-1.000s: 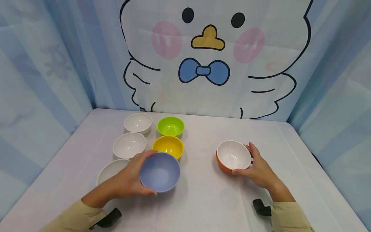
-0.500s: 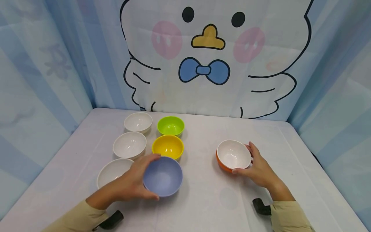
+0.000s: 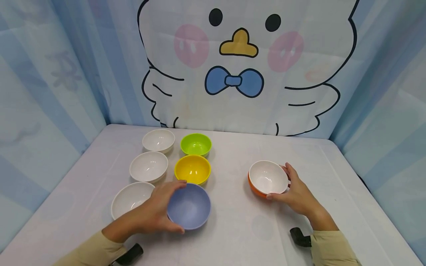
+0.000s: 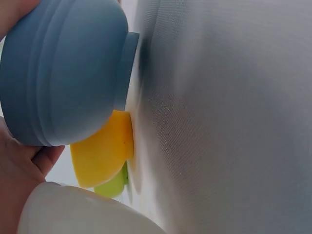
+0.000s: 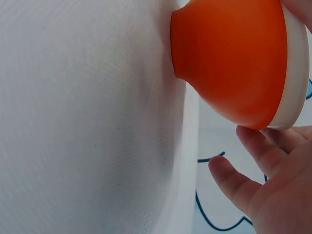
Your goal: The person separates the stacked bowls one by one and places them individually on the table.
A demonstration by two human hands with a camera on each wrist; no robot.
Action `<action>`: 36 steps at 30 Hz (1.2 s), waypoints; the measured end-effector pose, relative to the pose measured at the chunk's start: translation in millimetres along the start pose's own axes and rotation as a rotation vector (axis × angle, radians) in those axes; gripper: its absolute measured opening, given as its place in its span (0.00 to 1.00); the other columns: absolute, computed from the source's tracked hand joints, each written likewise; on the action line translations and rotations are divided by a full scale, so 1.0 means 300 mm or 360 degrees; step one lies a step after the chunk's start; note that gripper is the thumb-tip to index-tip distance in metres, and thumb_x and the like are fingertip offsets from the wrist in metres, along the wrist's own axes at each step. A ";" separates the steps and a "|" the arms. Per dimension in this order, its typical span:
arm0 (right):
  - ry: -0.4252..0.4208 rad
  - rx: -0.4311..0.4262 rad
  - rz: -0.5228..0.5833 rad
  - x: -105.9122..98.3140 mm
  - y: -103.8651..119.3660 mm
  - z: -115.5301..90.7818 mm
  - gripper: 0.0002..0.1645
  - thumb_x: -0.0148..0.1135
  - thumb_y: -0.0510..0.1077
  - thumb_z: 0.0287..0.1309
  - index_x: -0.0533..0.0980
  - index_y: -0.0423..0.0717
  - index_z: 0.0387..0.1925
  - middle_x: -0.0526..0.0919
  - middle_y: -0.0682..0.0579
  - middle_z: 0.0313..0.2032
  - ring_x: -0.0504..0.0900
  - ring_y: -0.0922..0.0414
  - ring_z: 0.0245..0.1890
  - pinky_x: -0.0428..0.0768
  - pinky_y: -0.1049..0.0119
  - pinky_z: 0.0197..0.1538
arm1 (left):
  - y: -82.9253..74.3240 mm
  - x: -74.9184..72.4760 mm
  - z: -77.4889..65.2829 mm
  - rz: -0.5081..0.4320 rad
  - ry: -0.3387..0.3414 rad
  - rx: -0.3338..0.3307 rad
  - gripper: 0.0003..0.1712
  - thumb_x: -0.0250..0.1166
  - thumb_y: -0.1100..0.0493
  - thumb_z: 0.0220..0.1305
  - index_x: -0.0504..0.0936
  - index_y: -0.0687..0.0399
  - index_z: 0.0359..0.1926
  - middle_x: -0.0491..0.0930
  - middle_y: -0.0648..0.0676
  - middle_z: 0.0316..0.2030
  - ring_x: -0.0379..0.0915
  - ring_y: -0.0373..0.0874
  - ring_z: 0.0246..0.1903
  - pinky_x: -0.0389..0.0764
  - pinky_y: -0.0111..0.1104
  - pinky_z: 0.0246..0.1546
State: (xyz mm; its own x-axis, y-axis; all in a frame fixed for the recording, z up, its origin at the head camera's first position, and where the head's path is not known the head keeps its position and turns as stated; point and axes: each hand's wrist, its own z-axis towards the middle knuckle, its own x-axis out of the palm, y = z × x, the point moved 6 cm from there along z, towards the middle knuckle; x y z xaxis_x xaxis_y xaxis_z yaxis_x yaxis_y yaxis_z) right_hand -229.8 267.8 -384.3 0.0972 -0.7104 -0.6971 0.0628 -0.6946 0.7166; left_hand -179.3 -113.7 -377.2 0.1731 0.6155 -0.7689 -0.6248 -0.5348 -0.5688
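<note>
My left hand (image 3: 156,210) grips a periwinkle-blue bowl (image 3: 189,207) by its side, thumb in front and fingers behind. In the left wrist view the blue bowl (image 4: 73,73) is upright, its foot close to the tabletop; whether it touches I cannot tell. On the right, my right hand (image 3: 301,194) holds a white bowl (image 3: 267,177) nested in an orange bowl (image 3: 254,188). The right wrist view has the orange bowl (image 5: 234,63) with the white rim (image 5: 295,63) above it, fingertips (image 5: 251,134) against its side. The orange bowl's inside is hidden.
Behind the blue bowl stand a yellow bowl (image 3: 193,170) and a green bowl (image 3: 196,145). A column of white bowls (image 3: 158,140), (image 3: 148,166), (image 3: 133,197) runs along their left, the nearest partly behind my left hand. Curtains (image 3: 50,111) enclose the white table (image 3: 239,236).
My left hand has brought the blue bowl toward me and slightly right, apart from the yellow bowl. The right hand and its stacked bowls have stayed in place.
</note>
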 end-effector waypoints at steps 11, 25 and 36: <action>-0.0003 -0.0010 -0.0003 0.002 0.001 -0.002 0.79 0.82 0.55 0.44 0.35 0.32 0.76 0.53 0.32 0.74 0.58 0.35 0.70 0.61 0.36 0.67 | -0.002 -0.006 -0.003 0.0053 0.0077 -0.0045 0.59 0.83 0.41 0.37 0.66 0.65 0.65 0.69 0.60 0.64 0.61 0.60 0.63 0.57 0.59 0.63; 0.0000 -0.0003 -0.0006 0.005 0.002 -0.003 0.78 0.82 0.55 0.44 0.36 0.31 0.76 0.53 0.32 0.74 0.57 0.35 0.70 0.61 0.36 0.67 | -0.002 -0.020 -0.007 0.0147 0.0170 -0.0058 0.61 0.83 0.41 0.37 0.64 0.65 0.67 0.69 0.60 0.63 0.61 0.58 0.62 0.56 0.60 0.63; -0.0004 -0.0026 -0.0002 0.002 0.003 -0.003 0.78 0.82 0.55 0.44 0.35 0.32 0.76 0.53 0.32 0.74 0.58 0.35 0.70 0.62 0.36 0.67 | 0.005 -0.032 -0.015 0.0114 0.0250 -0.0132 0.62 0.82 0.40 0.39 0.62 0.65 0.68 0.68 0.61 0.64 0.60 0.60 0.62 0.49 0.68 0.63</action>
State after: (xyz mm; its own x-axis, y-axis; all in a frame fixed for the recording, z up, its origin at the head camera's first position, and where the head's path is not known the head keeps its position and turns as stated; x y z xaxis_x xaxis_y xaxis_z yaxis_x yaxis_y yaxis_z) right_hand -228.8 266.9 -383.9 0.0943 -0.7099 -0.6980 0.0792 -0.6935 0.7161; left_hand -178.7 -123.0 -371.9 0.2513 0.4798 -0.8406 -0.5760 -0.6238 -0.5283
